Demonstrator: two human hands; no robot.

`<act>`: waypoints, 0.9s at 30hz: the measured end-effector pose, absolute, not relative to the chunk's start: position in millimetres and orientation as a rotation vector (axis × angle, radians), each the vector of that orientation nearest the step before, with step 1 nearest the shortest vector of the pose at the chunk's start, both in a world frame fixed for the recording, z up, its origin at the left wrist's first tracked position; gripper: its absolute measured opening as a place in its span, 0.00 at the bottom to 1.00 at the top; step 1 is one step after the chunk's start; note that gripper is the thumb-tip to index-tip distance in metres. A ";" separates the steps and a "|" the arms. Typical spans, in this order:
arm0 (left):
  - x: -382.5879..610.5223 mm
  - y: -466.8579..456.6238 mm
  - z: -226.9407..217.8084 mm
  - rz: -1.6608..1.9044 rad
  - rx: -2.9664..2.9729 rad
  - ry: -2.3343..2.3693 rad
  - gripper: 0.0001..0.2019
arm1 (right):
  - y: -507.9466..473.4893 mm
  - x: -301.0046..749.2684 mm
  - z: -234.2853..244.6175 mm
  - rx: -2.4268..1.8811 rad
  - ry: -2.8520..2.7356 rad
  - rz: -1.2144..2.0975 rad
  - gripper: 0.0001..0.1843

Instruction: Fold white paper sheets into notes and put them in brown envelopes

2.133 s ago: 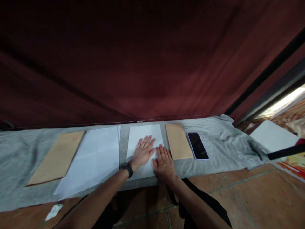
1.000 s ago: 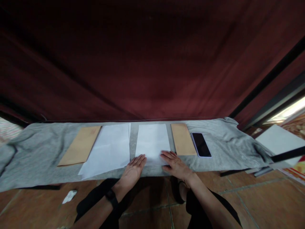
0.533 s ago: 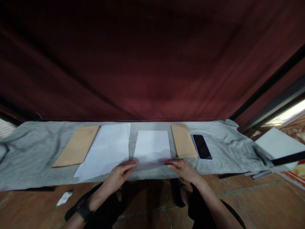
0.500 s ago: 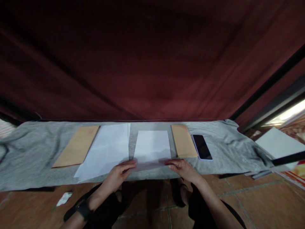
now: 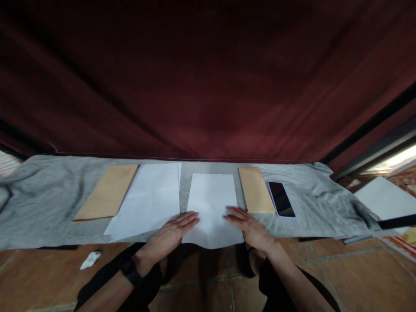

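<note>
A sheet of white paper [image 5: 212, 197] lies in front of me, its near end curving slightly past the table's front edge. My left hand [image 5: 178, 227] rests on the sheet's left side, palm down with the fingers stretched out. On the right side, my right hand [image 5: 245, 223] lies flat as well, fingers slightly spread. Left of the sheet is a loose stack of larger white paper [image 5: 151, 197], close to my left hand. A brown envelope [image 5: 256, 190] is just beyond my right hand.
A second, larger brown envelope [image 5: 107, 190] lies left of the paper stack. At the right is a phone [image 5: 281, 199] in a pale purple case. Grey cloth [image 5: 318, 199] covers the narrow table. A dark red curtain [image 5: 208, 108] hangs behind it, and crumpled tissue [image 5: 90, 260] lies on the tiled floor.
The sheet's near end, raised and held at its edge by both hands before, is now spread out toward me. Both hands have gone from pinching to lying flat on its sides.
</note>
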State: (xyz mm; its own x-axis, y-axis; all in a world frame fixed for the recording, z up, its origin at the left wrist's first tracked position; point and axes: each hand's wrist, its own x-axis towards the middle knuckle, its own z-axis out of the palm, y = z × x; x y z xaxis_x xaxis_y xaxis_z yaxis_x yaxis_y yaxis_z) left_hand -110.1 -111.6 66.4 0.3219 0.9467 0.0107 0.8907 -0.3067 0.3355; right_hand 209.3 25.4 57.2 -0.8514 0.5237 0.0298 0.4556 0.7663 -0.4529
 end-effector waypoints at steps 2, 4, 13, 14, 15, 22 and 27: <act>-106.9 -110.9 65.4 0.310 2.332 1.699 0.41 | 26.7 206.0 53.7 -0.785 -2.801 0.592 0.44; -105.5 -108.4 63.0 0.333 2.327 1.713 0.40 | 30.6 202.6 49.7 -0.813 -2.766 0.535 0.44; -117.3 -93.8 40.2 0.437 2.159 1.677 0.44 | 37.9 199.3 48.5 -0.792 -2.738 0.683 0.48; -118.2 -94.6 40.8 0.441 2.157 1.661 0.45 | 35.8 200.4 50.2 -0.781 -2.760 0.714 0.49; -119.4 -96.0 42.2 0.442 2.155 1.641 0.45 | 33.7 201.6 51.9 -0.779 -2.779 0.738 0.50; -127.1 -87.0 74.0 0.449 2.097 1.482 0.34 | 29.7 206.8 55.2 -0.798 -2.833 0.786 0.53; -78.3 -24.4 81.1 0.508 2.243 1.492 0.25 | 29.5 205.1 49.2 -0.780 -2.860 0.718 0.50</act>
State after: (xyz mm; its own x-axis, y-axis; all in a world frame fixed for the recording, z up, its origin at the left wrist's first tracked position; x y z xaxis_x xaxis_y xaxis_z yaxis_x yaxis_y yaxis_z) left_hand -78.3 -24.4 81.1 0.3653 0.9275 0.0791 0.7832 -0.3522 0.5124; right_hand 205.1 29.5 49.2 -0.8654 0.4999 -0.0347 0.4571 0.7590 -0.4637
